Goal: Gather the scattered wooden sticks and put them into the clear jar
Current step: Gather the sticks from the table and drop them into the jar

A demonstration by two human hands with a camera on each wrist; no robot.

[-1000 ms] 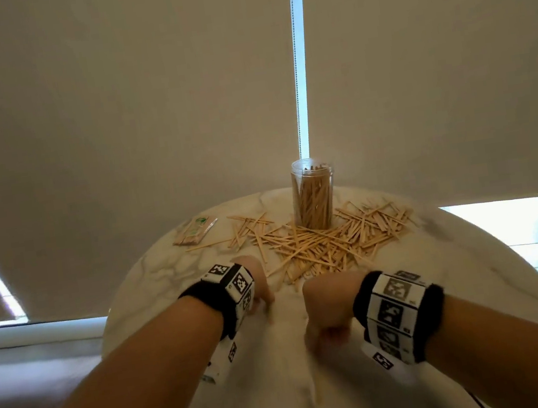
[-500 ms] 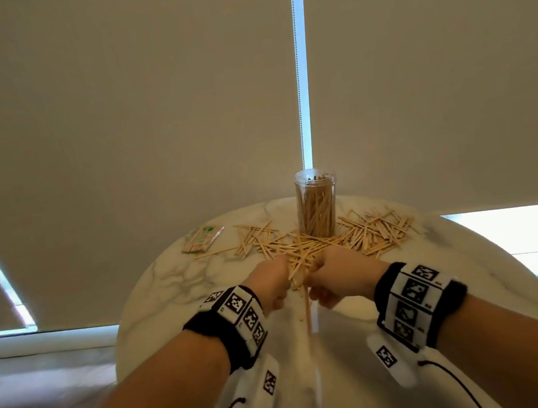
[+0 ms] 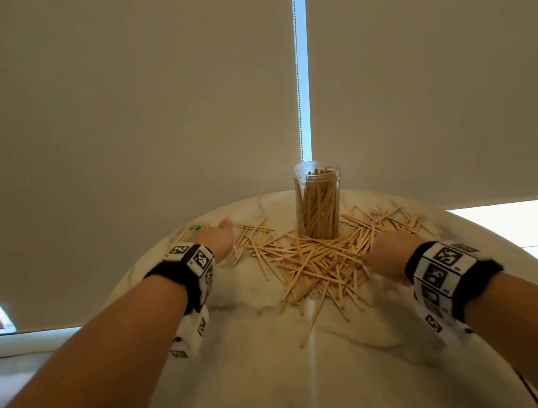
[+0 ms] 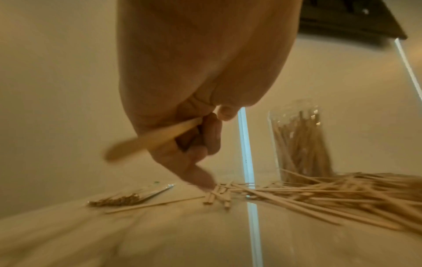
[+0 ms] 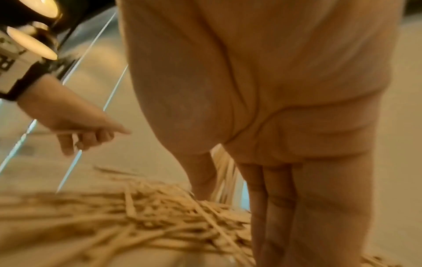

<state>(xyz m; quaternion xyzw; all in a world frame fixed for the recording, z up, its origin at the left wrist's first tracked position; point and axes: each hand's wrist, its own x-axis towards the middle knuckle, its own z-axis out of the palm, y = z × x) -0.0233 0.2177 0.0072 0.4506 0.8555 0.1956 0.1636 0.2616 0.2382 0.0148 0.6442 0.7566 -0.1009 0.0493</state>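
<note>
Indoors, marble table (image 3: 260, 395), drawn blinds (image 3: 111, 122), left hand (image 4: 194, 126) holding stick (image 4: 146, 142), right hand (image 3: 385, 256) unclear.

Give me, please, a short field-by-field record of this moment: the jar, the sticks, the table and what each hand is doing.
jar: clear jar upright at the table's far side, lid off, partly filled with sticks
sticks: loose wooden sticks scattered around the jar's base and in front of it
table: round marble table
left hand: left hand grips one stick, index finger reaching to the pile's left edge
right hand: right hand fingers straight, down on the pile's right side
other: small packet left of the sticks
</note>
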